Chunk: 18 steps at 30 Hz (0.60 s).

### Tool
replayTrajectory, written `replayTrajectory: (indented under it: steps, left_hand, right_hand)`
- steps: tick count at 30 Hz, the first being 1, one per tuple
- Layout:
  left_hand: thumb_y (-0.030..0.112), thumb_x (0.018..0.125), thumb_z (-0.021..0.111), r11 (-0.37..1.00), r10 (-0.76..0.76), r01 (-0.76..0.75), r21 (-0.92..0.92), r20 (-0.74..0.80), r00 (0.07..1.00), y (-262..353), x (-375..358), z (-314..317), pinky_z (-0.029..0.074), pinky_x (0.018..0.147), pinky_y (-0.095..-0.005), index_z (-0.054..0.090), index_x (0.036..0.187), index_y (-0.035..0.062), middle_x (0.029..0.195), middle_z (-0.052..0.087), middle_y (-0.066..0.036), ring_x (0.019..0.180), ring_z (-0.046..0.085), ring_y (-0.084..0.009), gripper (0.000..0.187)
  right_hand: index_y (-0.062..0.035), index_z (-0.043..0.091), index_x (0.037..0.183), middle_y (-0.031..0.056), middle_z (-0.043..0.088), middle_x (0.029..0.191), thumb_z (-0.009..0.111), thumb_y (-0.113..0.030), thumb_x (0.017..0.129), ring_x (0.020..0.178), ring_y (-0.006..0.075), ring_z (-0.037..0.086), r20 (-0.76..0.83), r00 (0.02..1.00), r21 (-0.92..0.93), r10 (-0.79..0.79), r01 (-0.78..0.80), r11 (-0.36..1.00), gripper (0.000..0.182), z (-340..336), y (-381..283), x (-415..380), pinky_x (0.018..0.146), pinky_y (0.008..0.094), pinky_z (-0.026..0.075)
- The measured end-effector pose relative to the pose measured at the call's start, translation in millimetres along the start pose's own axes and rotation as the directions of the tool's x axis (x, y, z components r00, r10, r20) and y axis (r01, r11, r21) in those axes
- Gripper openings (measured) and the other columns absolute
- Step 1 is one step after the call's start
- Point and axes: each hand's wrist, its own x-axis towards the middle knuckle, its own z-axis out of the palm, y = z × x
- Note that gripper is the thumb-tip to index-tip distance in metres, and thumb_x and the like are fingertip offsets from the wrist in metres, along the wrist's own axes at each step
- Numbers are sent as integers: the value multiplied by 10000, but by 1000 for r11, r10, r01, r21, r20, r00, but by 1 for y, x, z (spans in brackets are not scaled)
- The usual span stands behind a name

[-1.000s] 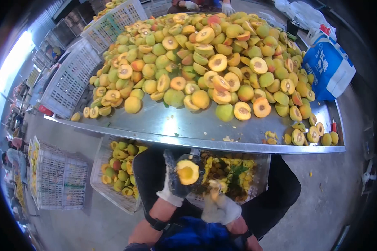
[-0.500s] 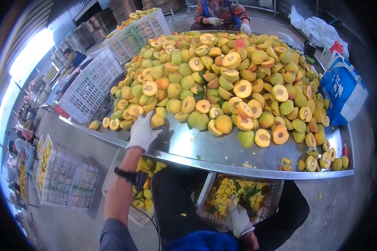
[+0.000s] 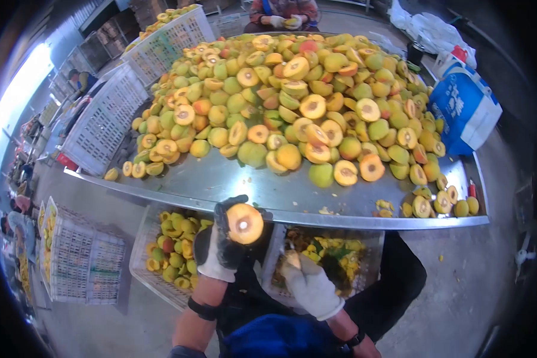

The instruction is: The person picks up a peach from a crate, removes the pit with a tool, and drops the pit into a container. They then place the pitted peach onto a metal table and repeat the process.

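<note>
In a white glove with a dark palm, my left hand (image 3: 224,241) grips a peach half (image 3: 245,224) just in front of the table edge. Its orange cut face and the pit in the middle are turned up. My right hand (image 3: 313,290), also gloved, is closed over the crate (image 3: 373,253) between my knees. Something small and pale sticks out at its fingertips, too blurred to name. Yellow scraps and green leaves (image 3: 334,247) lie in that crate. Beyond both hands, a big heap of peach halves (image 3: 280,101) covers much of the metal table (image 3: 221,185).
A crate of peach halves (image 3: 138,256) stands below the table by my left knee. White plastic crates (image 3: 104,122) line the table's left side. A blue and white bag (image 3: 462,110) stands on the right. Across the table sits a person (image 3: 283,15) in gloves.
My left hand has come back from the heap's left edge with a peach half. My right hand has shifted up and left over the crate. The whole view has moved slightly.
</note>
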Motion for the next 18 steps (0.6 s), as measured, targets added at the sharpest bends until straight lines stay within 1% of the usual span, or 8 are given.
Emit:
replayTrajectory:
  steps: [1,2,4,5,8,11,14,18]
  left_hand:
    - [530,1008,338,997,-82,83,11,-54,995,-10,-4,9,464,994,-427,483,1259,16,1155,592,-168,1092,587,-294,591]
    - [503,1017,344,993,-60,65,99,-61,996,-20,-11,16,464,994,-407,481,1263,20,1156,589,-147,1086,586,-277,558]
    - [455,1028,361,941,38,-57,333,65,997,-29,-22,28,468,988,-374,479,1269,25,1172,581,-135,1084,582,-238,507]
    - [385,1022,437,898,34,-66,436,79,996,-36,-24,22,474,972,-337,469,1282,23,1200,570,-121,1073,582,-205,447]
    - [310,955,579,765,74,-128,632,110,991,-26,-34,48,500,894,-308,528,1210,0,1109,620,-91,1001,614,-199,405]
    - [351,935,598,847,104,-117,519,54,993,-36,-38,52,496,861,-290,556,1193,-13,1103,627,-90,972,604,-159,449]
    - [319,895,645,965,28,-23,262,-16,999,-48,-39,44,496,830,-268,576,1171,-13,1074,635,-83,929,607,-137,437]
    - [234,869,642,937,-35,38,348,-14,999,-45,-36,42,511,798,-264,594,1138,-25,1004,650,-78,887,623,-134,377]
  right_hand:
    - [-84,629,1058,142,654,817,573,-226,932,724,346,634,-46,982,-162,-185,176,971,198,-4,-6,4,653,405,515]
    - [-95,626,1082,162,626,943,574,-216,916,735,346,644,10,1000,3,-1,1,1000,212,-7,-12,7,655,399,528]
    - [-118,618,1129,202,568,1196,577,-198,884,757,344,662,194,930,300,311,-358,884,261,-11,-19,13,658,387,553]
    - [-62,613,1062,231,642,881,561,-293,941,844,422,621,114,979,215,169,-191,958,266,-18,-24,14,677,442,512]
    - [-59,617,1063,215,651,888,552,-307,945,831,422,625,229,868,230,440,-487,842,282,-22,-26,16,672,434,513]
    - [-60,621,1071,208,656,906,531,-301,955,827,411,632,140,963,162,230,-251,954,282,-12,-13,6,679,431,515]
    - [-56,623,1070,204,661,917,511,-291,964,831,396,639,156,971,214,180,-211,954,281,-5,-7,5,692,425,517]
    - [-42,620,1071,205,660,933,489,-272,971,857,384,634,177,961,225,211,-248,942,283,-4,-9,3,708,422,515]
